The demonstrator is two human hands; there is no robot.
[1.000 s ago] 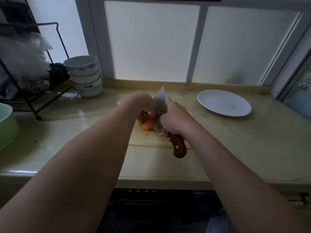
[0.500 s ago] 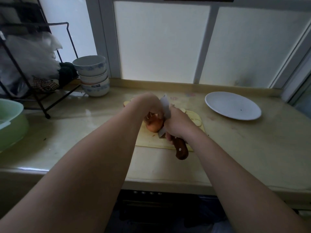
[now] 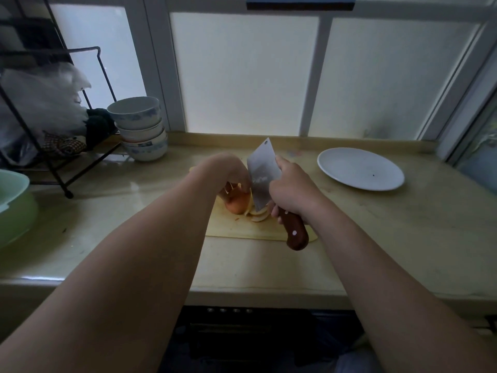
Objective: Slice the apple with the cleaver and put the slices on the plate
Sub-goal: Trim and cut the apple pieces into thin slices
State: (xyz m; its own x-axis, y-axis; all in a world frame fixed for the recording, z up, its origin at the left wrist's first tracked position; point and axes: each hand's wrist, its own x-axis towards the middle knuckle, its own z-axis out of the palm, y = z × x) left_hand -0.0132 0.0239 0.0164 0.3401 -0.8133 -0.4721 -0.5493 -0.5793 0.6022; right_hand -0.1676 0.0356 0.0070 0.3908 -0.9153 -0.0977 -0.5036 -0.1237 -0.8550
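Apple (image 3: 236, 203), centre of the frame, rests on the board (image 3: 236, 230), its cut face turned toward the cleaver (image 3: 262, 173). Left hand (image 3: 228, 170) arches over it from above; the fingers (image 3: 231, 187) curl down and press on the top and far side of the fruit, probably to stop it rolling and to keep the fingertips behind the blade's flat. Right hand (image 3: 291, 192) is wrapped tightly round the top of the wooden handle (image 3: 294, 232), fingers closed together, with the handle's butt projecting toward the lower edge of the frame. This choked-up grip likely gives control over thin cuts. The blade stands near upright with its tip raised toward the window, its lower edge just beside the apple's cut face. Slices (image 3: 258, 214), pale and thin, lie fanned on the board directly beneath the blade, touching one another; their count is unclear in the dim light.

Plate (image 3: 360, 168), right of centre, lies well apart from the board and holds no slices; a small dark speck marks its surface. Judged from this, slicing is under way and transfer is not yet begun. Bowls (image 3: 139, 127), stacked at left of centre, show no visible contents. Basin (image 3: 13, 205), green, at the left edge, is cut off by the frame; its contents cannot be seen.
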